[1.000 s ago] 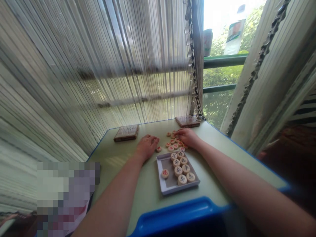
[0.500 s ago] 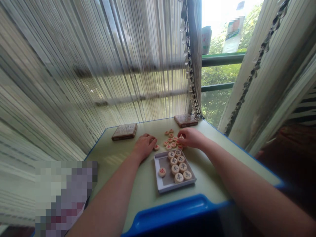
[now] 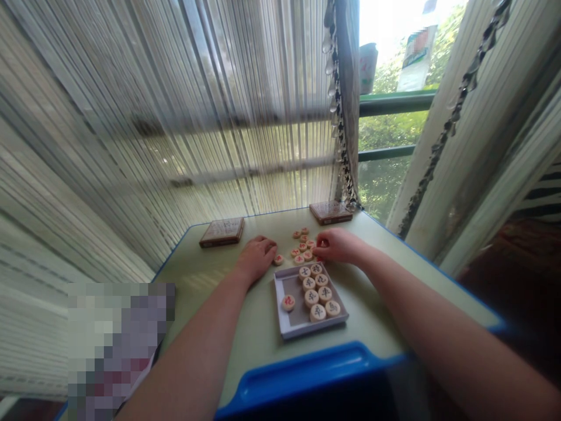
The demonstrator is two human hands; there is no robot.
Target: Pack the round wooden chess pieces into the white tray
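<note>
My left hand (image 3: 258, 255) lies on the table, fingers stretched and slightly bent, holding nothing. Its fingertips are beside a lone red-marked Chinese chess piece (image 3: 279, 259). My right hand (image 3: 335, 245) is closed, its fingers curled down over a Chinese chess piece at the right edge of a loose group of red-marked pieces (image 3: 302, 247); that piece is mostly hidden. Nearer me, between my forearms, is a shallow white box (image 3: 287, 327). Two columns of black-marked pieces (image 3: 311, 297) stand in its right side, and one red-marked piece (image 3: 288, 302) sits at its left.
Two flat brown boxes stand on the pale green table (image 3: 210, 280): one far left (image 3: 222, 231), one far right (image 3: 331, 212). A raised blue edge (image 3: 307, 371) borders the near side. String curtains (image 3: 245, 117) hang behind. A can and a bottle stand on the window rail.
My right hand's fingers have curled lower, and the piece seen at its fingertips is now mostly hidden. My left hand stays in place. The view has shifted slightly.
</note>
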